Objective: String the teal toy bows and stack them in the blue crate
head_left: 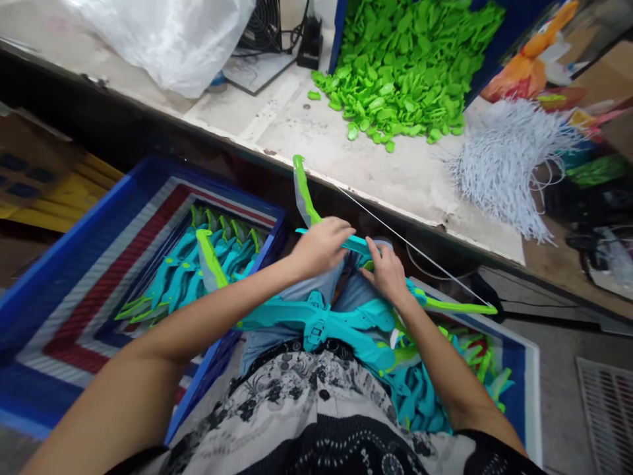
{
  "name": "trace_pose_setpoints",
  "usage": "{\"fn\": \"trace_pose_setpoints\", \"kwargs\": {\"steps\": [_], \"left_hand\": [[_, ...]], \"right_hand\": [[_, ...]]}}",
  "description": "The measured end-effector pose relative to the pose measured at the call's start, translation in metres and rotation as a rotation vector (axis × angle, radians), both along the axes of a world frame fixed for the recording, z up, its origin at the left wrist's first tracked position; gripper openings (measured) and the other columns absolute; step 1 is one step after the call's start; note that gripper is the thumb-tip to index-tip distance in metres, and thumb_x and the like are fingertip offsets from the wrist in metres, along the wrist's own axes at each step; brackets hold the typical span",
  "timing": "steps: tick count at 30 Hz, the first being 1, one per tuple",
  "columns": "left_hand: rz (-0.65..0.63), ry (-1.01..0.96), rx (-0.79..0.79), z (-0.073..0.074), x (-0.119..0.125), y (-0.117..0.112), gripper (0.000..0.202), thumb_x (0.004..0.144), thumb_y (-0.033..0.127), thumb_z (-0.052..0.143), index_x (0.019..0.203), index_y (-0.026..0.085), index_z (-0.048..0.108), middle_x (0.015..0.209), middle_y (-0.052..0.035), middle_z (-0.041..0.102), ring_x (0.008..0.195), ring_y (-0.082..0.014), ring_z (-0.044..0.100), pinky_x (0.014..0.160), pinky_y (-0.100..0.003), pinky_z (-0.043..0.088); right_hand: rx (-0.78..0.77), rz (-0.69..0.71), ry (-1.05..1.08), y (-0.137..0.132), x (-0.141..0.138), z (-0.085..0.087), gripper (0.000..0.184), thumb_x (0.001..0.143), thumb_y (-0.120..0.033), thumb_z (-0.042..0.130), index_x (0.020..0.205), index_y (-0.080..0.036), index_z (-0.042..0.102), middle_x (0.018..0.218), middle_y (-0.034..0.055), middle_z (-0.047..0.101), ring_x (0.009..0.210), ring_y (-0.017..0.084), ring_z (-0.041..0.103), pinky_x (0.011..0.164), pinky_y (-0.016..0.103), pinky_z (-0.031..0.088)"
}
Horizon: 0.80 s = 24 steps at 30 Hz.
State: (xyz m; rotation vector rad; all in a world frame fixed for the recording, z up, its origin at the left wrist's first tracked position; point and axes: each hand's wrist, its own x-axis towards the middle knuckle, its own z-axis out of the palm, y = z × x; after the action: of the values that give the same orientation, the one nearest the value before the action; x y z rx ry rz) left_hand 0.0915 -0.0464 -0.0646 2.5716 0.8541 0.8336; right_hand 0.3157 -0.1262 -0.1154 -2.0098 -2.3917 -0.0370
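A toy bow point(306, 198) with green limbs and a teal middle lies across my lap, its white string point(410, 244) stretched between the limb tips. My left hand point(321, 245) is closed around the teal grip near the upper green limb. Beside it, my right hand point(388, 272) is closed on the teal middle part toward the lower limb point(459, 307). More teal toy parts point(316, 320) rest on my lap just below both hands.
A blue bin point(79, 264) on my left holds several finished teal and green bows point(192, 270). Another bin point(524, 369) on my right holds more parts. The workbench point(316, 132) ahead carries a heap of green plastic pieces point(400, 66), a bundle of white strings point(504, 165) and a clear plastic bag point(168, 33).
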Motion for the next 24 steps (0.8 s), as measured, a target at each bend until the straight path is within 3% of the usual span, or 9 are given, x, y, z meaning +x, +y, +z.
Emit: {"fn": "trace_pose_setpoints", "kwargs": {"steps": [4, 6, 8, 12, 14, 16, 18, 20, 24], "left_hand": [[-0.101, 0.427, 0.045, -0.03, 0.053, -0.005, 0.051, 0.088, 0.012, 0.038, 0.139, 0.007, 0.038, 0.116, -0.0185, 0.059, 0.111, -0.0275, 0.055, 0.094, -0.042, 0.043], [-0.077, 0.486, 0.058, -0.025, 0.058, 0.008, 0.054, 0.09, 0.012, 0.033, 0.144, 0.012, 0.03, 0.108, -0.0154, 0.06, 0.098, -0.0247, 0.059, 0.082, -0.038, 0.047], [-0.028, 0.474, 0.08, -0.001, 0.039, 0.026, 0.057, 0.089, 0.014, 0.037, 0.146, 0.017, 0.027, 0.109, -0.014, 0.059, 0.097, -0.0231, 0.059, 0.078, -0.035, 0.047], [0.274, 0.361, 0.069, 0.079, -0.073, 0.047, 0.055, 0.089, 0.03, 0.045, 0.141, 0.019, 0.036, 0.119, -0.0073, 0.056, 0.112, -0.024, 0.055, 0.092, -0.039, 0.045], [0.488, 0.279, 0.073, 0.107, -0.156, 0.04, 0.064, 0.085, 0.047, 0.047, 0.141, 0.017, 0.036, 0.125, -0.0009, 0.051, 0.122, -0.0275, 0.049, 0.099, -0.047, 0.041], [0.758, 0.222, 0.057, 0.107, -0.243, 0.016, 0.069, 0.079, 0.062, 0.047, 0.139, 0.028, 0.04, 0.131, 0.0053, 0.052, 0.124, -0.0245, 0.05, 0.104, -0.043, 0.04], [1.013, 0.202, -0.009, 0.074, -0.319, -0.021, 0.083, 0.069, 0.07, 0.052, 0.136, 0.022, 0.043, 0.128, 0.0046, 0.055, 0.119, -0.0263, 0.053, 0.102, -0.045, 0.043], [1.194, 0.192, -0.187, 0.015, -0.372, -0.064, 0.083, 0.065, 0.073, 0.049, 0.129, 0.02, 0.05, 0.121, 0.004, 0.06, 0.114, -0.0271, 0.057, 0.1, -0.046, 0.045], [1.306, 0.147, -0.791, -0.131, -0.398, -0.132, 0.067, 0.063, 0.054, 0.062, 0.119, 0.018, 0.054, 0.119, -0.0027, 0.064, 0.113, -0.0292, 0.058, 0.098, -0.047, 0.046]], "right_hand": [[0.017, 0.123, 0.075, 0.012, 0.005, 0.006, 0.071, 0.079, -0.028, 0.059, 0.142, -0.008, 0.033, 0.121, 0.0209, 0.05, 0.106, 0.033, 0.051, 0.086, 0.044, 0.048], [0.085, 0.207, 0.089, 0.021, -0.002, 0.029, 0.069, 0.079, -0.029, 0.058, 0.14, -0.005, 0.033, 0.127, 0.0245, 0.046, 0.112, 0.035, 0.049, 0.089, 0.048, 0.047], [0.214, 0.278, 0.107, 0.028, -0.014, 0.06, 0.066, 0.082, -0.031, 0.056, 0.14, -0.01, 0.034, 0.136, 0.0236, 0.041, 0.119, 0.038, 0.045, 0.093, 0.052, 0.044], [0.59, 0.423, 0.277, 0.033, -0.048, 0.108, 0.057, 0.083, -0.029, 0.06, 0.136, -0.029, 0.038, 0.138, 0.01, 0.046, 0.132, 0.034, 0.038, 0.103, 0.054, 0.036], [0.584, 0.499, 0.414, 0.028, -0.064, 0.106, 0.052, 0.083, -0.025, 0.061, 0.132, -0.029, 0.044, 0.125, 0.0079, 0.057, 0.123, 0.028, 0.049, 0.1, 0.047, 0.042], [0.405, 0.52, 0.52, 0.017, -0.074, 0.085, 0.041, 0.085, -0.023, 0.06, 0.125, -0.024, 0.052, 0.109, 0.0079, 0.065, 0.104, 0.023, 0.061, 0.09, 0.039, 0.049], [0.163, 0.477, 0.556, 0.0, -0.079, 0.053, 0.032, 0.087, -0.029, 0.058, 0.117, -0.02, 0.058, 0.1, 0.0093, 0.068, 0.092, 0.022, 0.065, 0.082, 0.036, 0.053], [-0.107, 0.396, 0.523, -0.02, -0.08, 0.024, 0.037, 0.088, -0.041, 0.055, 0.116, -0.018, 0.06, 0.102, 0.0116, 0.069, 0.092, 0.024, 0.066, 0.079, 0.038, 0.055], [-0.635, 0.188, 0.399, -0.049, -0.077, 0.001, 0.06, 0.089, -0.054, 0.045, 0.138, -0.02, 0.045, 0.091, 0.0076, 0.072, 0.081, 0.025, 0.069, 0.068, 0.036, 0.055]]}}
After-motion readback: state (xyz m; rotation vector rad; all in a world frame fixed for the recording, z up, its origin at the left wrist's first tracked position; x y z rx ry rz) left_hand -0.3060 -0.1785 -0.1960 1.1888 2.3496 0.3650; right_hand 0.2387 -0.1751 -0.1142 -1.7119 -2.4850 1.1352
